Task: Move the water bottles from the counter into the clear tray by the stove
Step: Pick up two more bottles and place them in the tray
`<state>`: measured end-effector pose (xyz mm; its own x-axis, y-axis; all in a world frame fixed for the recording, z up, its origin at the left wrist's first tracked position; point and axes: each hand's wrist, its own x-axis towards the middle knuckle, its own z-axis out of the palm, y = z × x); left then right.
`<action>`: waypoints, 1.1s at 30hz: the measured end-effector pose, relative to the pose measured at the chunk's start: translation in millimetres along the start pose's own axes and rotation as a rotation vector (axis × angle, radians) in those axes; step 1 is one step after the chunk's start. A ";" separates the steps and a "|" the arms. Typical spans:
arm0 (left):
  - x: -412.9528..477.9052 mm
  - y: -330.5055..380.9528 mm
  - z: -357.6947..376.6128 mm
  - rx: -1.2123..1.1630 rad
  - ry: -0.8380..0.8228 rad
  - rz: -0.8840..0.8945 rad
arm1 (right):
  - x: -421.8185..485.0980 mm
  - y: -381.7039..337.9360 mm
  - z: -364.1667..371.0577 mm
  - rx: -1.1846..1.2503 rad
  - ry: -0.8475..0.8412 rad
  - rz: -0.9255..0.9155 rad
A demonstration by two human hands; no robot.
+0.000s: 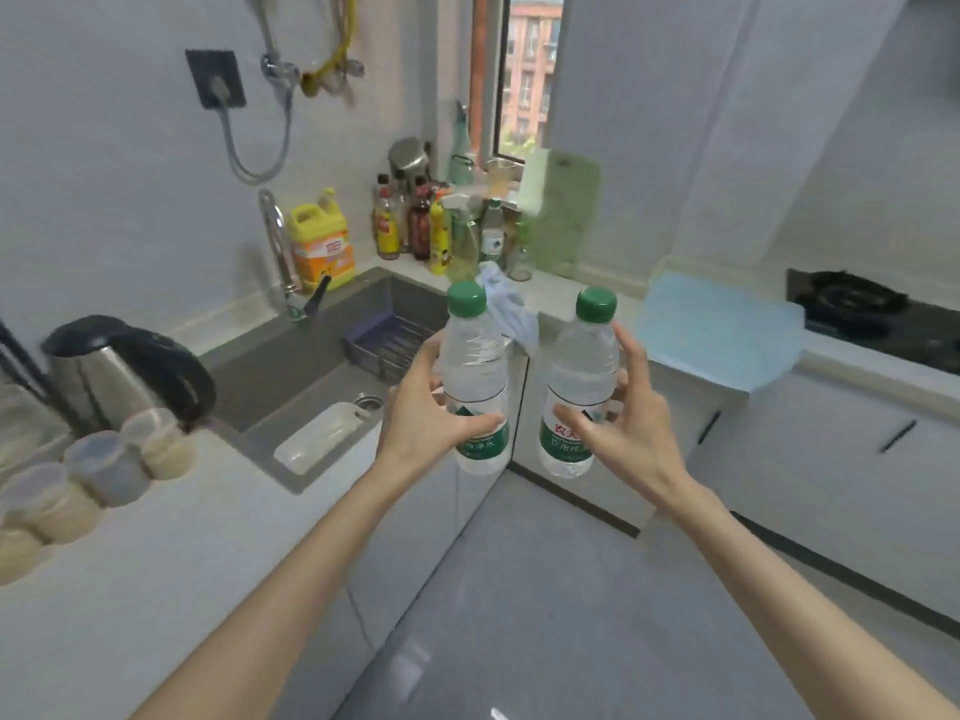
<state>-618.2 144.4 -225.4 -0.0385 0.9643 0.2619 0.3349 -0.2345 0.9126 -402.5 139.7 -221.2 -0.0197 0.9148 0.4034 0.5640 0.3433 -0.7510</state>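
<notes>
I hold two clear water bottles with green caps and green labels upright in the air, over the floor in front of the counter corner. My left hand grips the left bottle around its middle. My right hand grips the right bottle the same way. The clear tray, lined with a light blue mat, sits on the right counter beside the black stove. It lies beyond and to the right of both bottles.
A grey sink with a tap, a dish rack and a white container lies at left. A kettle and lidded jars stand on the near left counter. Sauce bottles and a green cutting board crowd the back corner.
</notes>
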 end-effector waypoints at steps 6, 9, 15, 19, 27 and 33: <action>41.8 35.5 126.2 -0.063 -0.205 0.052 | 6.5 67.3 -104.5 -0.104 0.154 0.115; 65.1 49.9 183.1 -0.078 -0.299 0.084 | 7.0 93.8 -147.0 -0.107 0.227 0.163; 110.7 71.6 295.7 -0.090 -0.465 0.145 | 11.2 152.0 -223.6 -0.126 0.397 0.277; 141.0 84.4 365.8 -0.130 -0.560 0.177 | 23.4 193.4 -263.2 -0.149 0.485 0.339; 212.8 122.6 518.4 -0.212 -0.747 0.263 | 64.7 268.0 -351.4 -0.234 0.610 0.455; 243.1 162.1 620.5 -0.295 -0.888 0.316 | 78.8 309.3 -418.7 -0.323 0.729 0.535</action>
<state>10.9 417.1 -208.6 0.7732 0.5656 0.2866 -0.0450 -0.4020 0.9145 116.1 229.0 -202.9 0.7631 0.5386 0.3571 0.5520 -0.2561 -0.7935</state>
